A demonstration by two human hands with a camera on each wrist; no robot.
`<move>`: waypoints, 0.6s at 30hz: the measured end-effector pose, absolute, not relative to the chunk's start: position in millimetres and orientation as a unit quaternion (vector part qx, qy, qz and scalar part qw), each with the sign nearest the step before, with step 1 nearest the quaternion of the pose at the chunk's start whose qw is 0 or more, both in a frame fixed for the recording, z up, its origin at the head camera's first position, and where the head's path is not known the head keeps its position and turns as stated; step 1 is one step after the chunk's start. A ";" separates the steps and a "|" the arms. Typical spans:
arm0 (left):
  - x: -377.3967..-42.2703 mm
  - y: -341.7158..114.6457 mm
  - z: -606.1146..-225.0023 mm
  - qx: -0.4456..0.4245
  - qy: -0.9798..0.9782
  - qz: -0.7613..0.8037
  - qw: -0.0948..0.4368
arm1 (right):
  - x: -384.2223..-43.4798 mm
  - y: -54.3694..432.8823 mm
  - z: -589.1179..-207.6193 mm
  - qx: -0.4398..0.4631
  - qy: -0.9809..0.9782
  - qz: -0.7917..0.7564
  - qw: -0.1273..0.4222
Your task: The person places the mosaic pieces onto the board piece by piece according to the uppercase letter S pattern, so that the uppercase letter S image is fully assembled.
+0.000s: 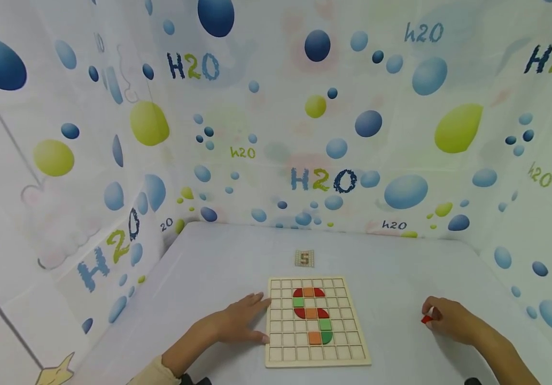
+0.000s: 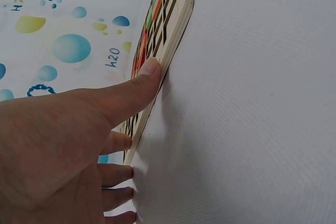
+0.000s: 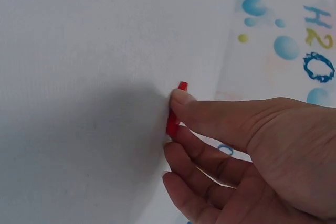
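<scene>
A square wooden grid board [image 1: 355, 354] lies flat on the table, with red, orange and green tiles set in its cells in an S shape. Along its left edge my left hand [image 1: 239, 322] is spread out, fingers extended. In the left wrist view the thumb [image 2: 149, 69] rests on the board's rim. To the right of the board, my right hand [image 1: 453, 321] pinches a small red tile [image 3: 173, 121] between thumb and fingers, close over the white table surface. Part of that tile is covered by the thumb.
Behind the board lies a small patterned card [image 1: 304, 259] bearing an S. The white table [image 1: 227, 256] meets a curtain [image 1: 276, 117] printed with bubbles and H2O lettering at the back and sides.
</scene>
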State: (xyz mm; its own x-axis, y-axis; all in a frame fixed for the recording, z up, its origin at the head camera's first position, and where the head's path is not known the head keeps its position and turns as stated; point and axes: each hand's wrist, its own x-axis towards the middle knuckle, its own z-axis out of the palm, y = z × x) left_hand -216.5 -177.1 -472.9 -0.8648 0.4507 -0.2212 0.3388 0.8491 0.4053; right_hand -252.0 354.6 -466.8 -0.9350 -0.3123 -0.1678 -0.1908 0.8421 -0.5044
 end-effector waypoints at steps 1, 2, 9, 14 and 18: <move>-216.8 -177.1 -472.7 0.208 0.949 0.181 0.156 | -252.5 353.7 -467.4 -0.132 0.952 -0.248 0.120; -217.1 -177.1 -472.7 0.208 0.948 0.182 0.155 | -253.0 352.7 -468.0 -0.127 0.953 -0.248 0.119; -216.9 -175.9 -471.7 0.210 0.948 0.181 0.156 | -255.3 350.2 -469.9 -0.111 0.954 -0.248 0.125; -216.2 -175.9 -470.6 0.211 0.948 0.179 0.157 | -255.3 353.0 -469.1 -0.134 0.940 -0.280 0.142; -215.6 -175.5 -469.8 0.208 0.949 0.180 0.157 | -255.6 352.1 -470.1 -0.143 0.936 -0.286 0.146</move>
State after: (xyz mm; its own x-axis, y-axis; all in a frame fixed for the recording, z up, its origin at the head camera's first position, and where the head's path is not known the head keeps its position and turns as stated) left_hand -215.6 -175.5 -469.8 -0.8645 0.4504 -0.2231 0.3373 0.8490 0.4068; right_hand -255.6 352.1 -470.1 -0.9165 -0.3507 -0.1926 -0.1830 0.7954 -0.5778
